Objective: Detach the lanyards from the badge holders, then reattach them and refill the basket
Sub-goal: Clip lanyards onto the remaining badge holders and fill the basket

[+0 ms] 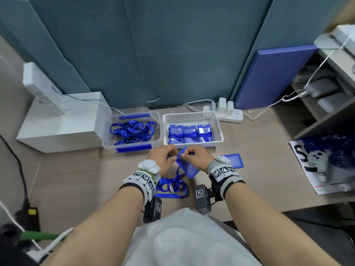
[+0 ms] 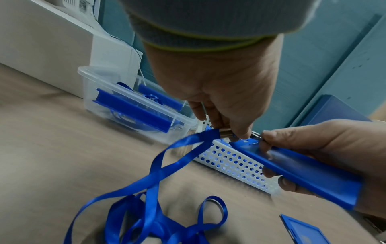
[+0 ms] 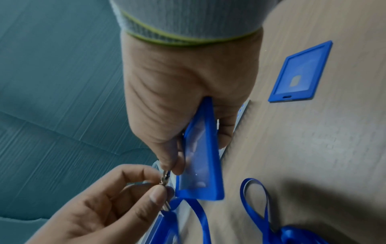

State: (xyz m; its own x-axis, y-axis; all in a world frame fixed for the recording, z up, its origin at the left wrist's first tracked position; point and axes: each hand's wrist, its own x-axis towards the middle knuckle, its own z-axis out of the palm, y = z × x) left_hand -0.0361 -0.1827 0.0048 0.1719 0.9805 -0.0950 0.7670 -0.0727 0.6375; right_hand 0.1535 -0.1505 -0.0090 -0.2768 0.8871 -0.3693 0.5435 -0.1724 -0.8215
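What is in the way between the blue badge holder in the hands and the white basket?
Nothing visible: the badge holder is held just in front of the white basket, whose top is open.

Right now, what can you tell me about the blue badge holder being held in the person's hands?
The badge holder is a blue, plastic-looking frame with a clear window and a slot at its top edge. It is lifted off the desk, tilted, held in the right hand. The left hand pinches the lanyard's metal clip at that slotted end.
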